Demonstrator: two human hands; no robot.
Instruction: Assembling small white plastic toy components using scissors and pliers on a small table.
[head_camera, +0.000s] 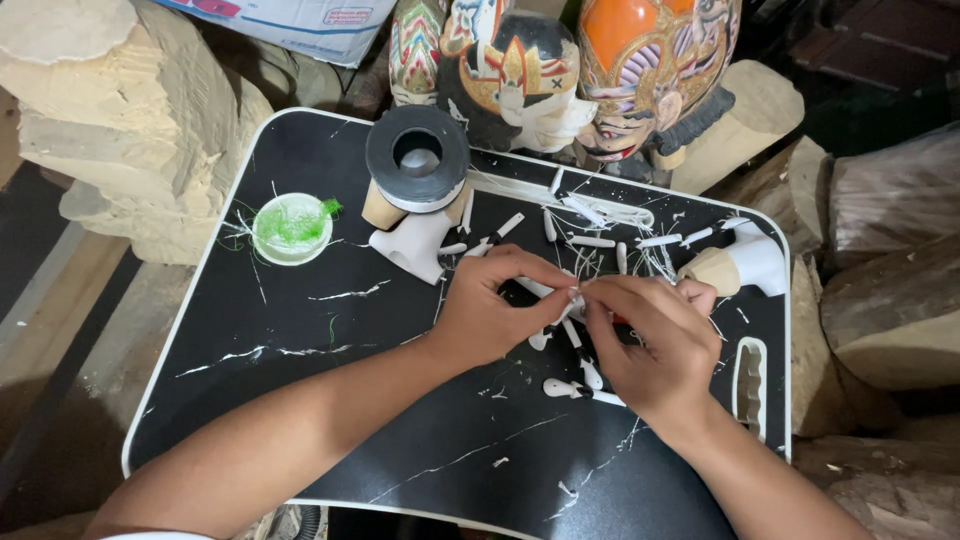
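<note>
I work in a carving workshop: rough wood blocks (130, 110) crowd my black tray (300, 400), painted masks (640, 70) stand behind it (bright orange, one of them), and white shavings (340, 295) lie everywhere.

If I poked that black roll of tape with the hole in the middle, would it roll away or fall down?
The black tape roll lies flat, hole facing up, so it probably would not roll. It sits on top of a white carved piece, not on the black tray, so a hard poke might slide or tip it off.
</note>
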